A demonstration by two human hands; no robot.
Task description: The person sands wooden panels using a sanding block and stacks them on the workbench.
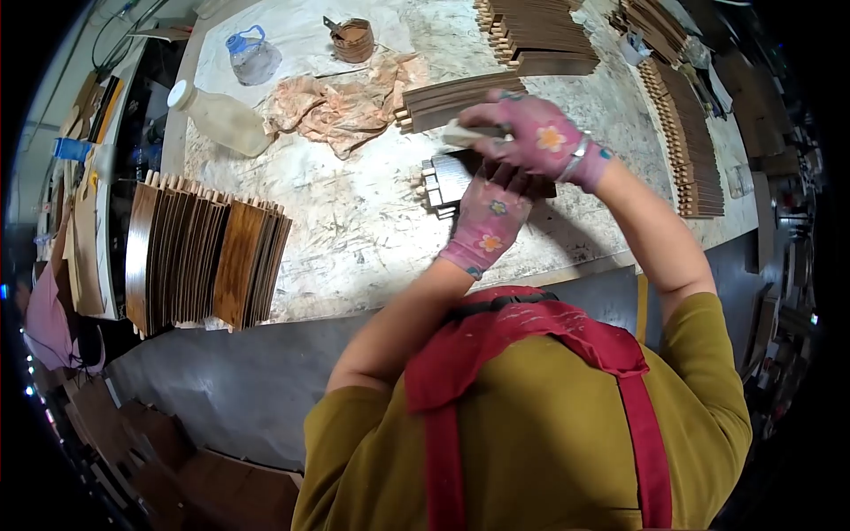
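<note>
Both hands wear pink flowered gloves. My right hand [542,134] is closed on a small pale block [474,134], blurred at its edges, above a dark wooden piece. My left hand [494,208] lies over that dark wooden piece [453,180], fingers pressed on its right part and partly hidden beneath my right hand. Light pegs stick out at the piece's left end. Just behind lies a stack of brown slats [447,103] with pegged ends. A crumpled stained cloth [341,104] is to the left of that stack.
Pegged slats [190,257] stand in a row at the table's front left. More slats lie at the back [544,40] and right [691,142]. A capped jug [226,121], a clear bottle [252,57] and a brown pot [353,42] stand at the back left.
</note>
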